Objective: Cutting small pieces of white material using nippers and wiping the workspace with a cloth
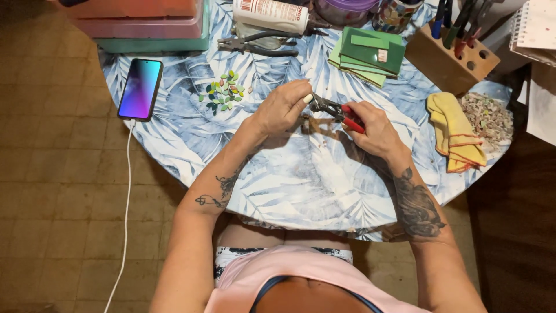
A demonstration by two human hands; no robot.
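My right hand [370, 127] grips red-handled nippers [339, 111] over a round table with a blue leaf-print cloth [289, 179]. The metal jaws point left toward my left hand [284, 107]. That hand pinches a small pale piece [307, 99] right at the jaws; the piece is mostly hidden by my fingers. A cluster of small green and white leaf-shaped pieces [223, 94] lies on the cloth to the left of my left hand.
A phone [141, 88] on a white cable lies at the table's left edge. At the back are pliers [258, 45], a glue tube [272, 14], stacked green tiles [368, 55] and a wooden pen block [449, 61]. A yellow cloth [454, 130] lies at right beside a heap of shards [492, 119].
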